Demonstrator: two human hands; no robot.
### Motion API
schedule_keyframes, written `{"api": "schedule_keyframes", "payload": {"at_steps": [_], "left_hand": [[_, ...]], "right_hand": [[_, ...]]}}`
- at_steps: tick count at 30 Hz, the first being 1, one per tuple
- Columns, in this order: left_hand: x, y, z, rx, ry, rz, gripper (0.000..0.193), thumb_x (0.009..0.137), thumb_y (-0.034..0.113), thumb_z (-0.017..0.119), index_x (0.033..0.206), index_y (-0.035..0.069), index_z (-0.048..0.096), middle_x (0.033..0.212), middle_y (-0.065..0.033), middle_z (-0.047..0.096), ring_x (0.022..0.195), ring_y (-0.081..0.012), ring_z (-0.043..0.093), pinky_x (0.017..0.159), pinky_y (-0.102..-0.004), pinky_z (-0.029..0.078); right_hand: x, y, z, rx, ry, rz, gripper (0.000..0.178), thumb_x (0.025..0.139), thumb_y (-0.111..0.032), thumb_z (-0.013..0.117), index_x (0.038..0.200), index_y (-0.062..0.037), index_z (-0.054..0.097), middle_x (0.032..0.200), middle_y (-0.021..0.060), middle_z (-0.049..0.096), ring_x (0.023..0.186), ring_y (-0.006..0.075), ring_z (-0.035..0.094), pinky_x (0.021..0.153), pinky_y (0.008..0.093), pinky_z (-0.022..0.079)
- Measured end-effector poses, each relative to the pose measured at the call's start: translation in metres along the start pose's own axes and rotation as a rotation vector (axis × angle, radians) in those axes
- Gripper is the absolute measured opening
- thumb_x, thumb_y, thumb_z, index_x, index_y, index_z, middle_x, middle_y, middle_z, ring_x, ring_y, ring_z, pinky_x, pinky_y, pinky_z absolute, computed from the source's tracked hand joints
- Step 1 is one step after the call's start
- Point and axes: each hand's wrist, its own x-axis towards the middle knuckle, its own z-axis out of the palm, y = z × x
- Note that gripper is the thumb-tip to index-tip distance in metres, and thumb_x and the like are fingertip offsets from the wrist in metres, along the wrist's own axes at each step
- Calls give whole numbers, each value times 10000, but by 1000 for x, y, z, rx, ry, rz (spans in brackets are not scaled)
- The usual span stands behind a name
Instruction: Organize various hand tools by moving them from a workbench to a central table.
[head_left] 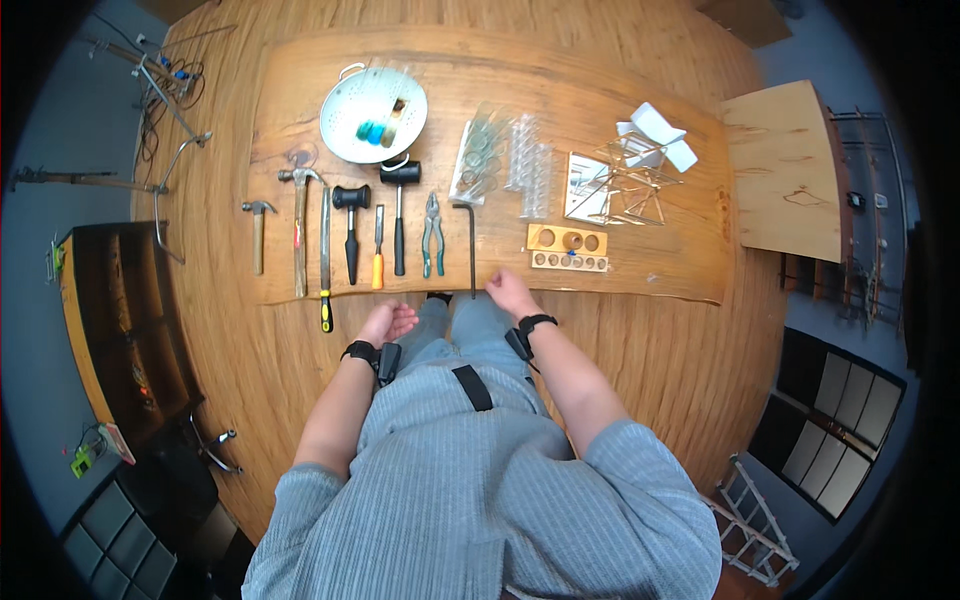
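Note:
My left hand [389, 322] hangs just off the table's front edge, palm partly turned up and fingers stretched out, holding nothing. My right hand [511, 293] is at the front edge with its fingers curled in, and no object shows in it. Closest to it is a long black hex key [472, 250], lying upright in view just to its left, apart from the fingers. Left of that lie pliers [433, 235] with green handles, a black mallet [399, 220], a chisel [378, 250] with an orange handle, and another black mallet [351, 235].
Farther left are a file [326, 260], a claw hammer [300, 230] and a small hammer [259, 238]. A white colander [340, 105] stands at the back. Rightward are clear plastic trays [530, 165], a wooden block with holes [545, 263], and a gold wire frame [640, 190].

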Motion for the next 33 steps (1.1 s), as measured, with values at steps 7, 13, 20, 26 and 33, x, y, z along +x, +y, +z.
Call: {"api": "schedule_keyframes", "payload": {"at_steps": [7,13,20,26,33], "left_hand": [[8,29,33,254,-125,-25,253,994,243,414,1053,49,564,1034,-103,682,920,-228,700,764,-321,579],[22,42,43,255,-177,-58,258,991,243,428,1033,31,569,1024,-115,684,910,-243,694,761,-334,579],[30,43,59,474,-179,-33,266,946,254,483,1026,32,608,954,-108,682,902,-243,683,759,-358,561],[13,2,43,1237,-55,-111,302,874,331,547,950,54,641,948,-110,672,688,-204,626,599,-391,501],[30,-68,-115,1072,240,-24,458,873,376,617,1123,-6,570,912,-185,636,689,-293,640,536,-478,507]], "right_hand": [[-72,107,-22,163,125,198,224,856,-254,610,955,-61,669,925,172,708,899,316,686,813,395,536],[-180,181,-3,451,190,384,156,944,-178,541,941,-30,592,789,77,650,662,174,646,587,316,524],[-312,228,26,459,59,750,191,941,-195,539,1005,-30,611,853,105,689,675,197,666,601,333,546],[-320,256,39,562,9,749,221,940,-208,534,1012,-12,606,877,119,692,711,211,678,631,342,562],[-222,167,-12,540,133,273,195,979,-204,509,978,-29,594,823,76,655,737,187,657,669,327,550]]}}
